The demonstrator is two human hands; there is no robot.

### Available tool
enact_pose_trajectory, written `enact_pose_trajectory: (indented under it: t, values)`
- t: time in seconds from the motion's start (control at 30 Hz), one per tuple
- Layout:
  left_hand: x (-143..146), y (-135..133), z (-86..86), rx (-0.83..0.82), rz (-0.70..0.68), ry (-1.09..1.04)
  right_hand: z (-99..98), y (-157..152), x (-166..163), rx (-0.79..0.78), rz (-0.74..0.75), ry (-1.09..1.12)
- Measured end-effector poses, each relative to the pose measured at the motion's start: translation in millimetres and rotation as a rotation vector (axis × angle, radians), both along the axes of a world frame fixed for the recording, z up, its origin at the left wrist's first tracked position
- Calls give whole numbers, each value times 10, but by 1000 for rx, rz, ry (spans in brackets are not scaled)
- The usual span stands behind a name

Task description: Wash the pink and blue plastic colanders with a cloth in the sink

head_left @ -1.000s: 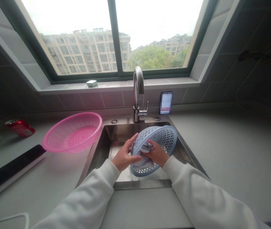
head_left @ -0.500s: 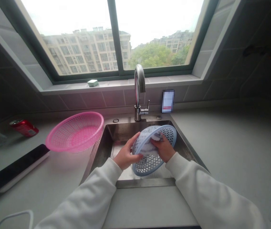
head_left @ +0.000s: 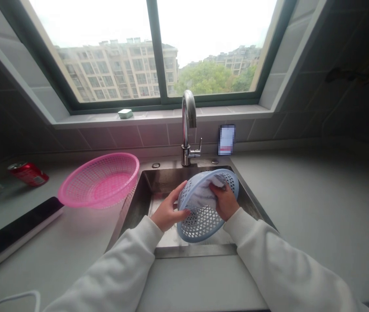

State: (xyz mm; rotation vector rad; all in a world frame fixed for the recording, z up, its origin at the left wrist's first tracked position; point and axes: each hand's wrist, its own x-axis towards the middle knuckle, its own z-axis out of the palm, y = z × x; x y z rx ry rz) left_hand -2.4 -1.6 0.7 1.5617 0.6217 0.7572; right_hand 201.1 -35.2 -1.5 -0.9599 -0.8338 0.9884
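Over the steel sink (head_left: 145, 190) I hold a light blue plastic basket (head_left: 200, 221) tilted on its side. My left hand (head_left: 168, 210) grips its left rim, fingers curled round the edge. My right hand (head_left: 225, 200) is inside the basket, closed on a pale cloth (head_left: 200, 195) pressed against the upper inner wall. Both arms wear white sleeves.
A pink basket (head_left: 100, 180) rests on the counter left of the sink. A chrome tap (head_left: 188, 125) stands behind the sink. A red can (head_left: 28, 173) lies at far left, near a black slab (head_left: 12, 229). A soap bar (head_left: 125, 113) sits on the sill.
My right hand with the cloth has moved from the basket's middle up to its upper inner wall. The basket has tilted slightly; my left hand keeps its grip.
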Motion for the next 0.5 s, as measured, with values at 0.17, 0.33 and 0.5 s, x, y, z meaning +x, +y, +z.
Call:
enact_pose_trajectory:
  t: [0.17,0.33,0.5]
  values:
    - [28,-26,2,-5,-4,9,45,-84,-82,-54,173,-133]
    - [19,7,-27,-17,23,-61,32,-55,-54,-45,134,-112]
    - [58,-38,21,-52,-7,24,27,-17,-3,-32,56,-36]
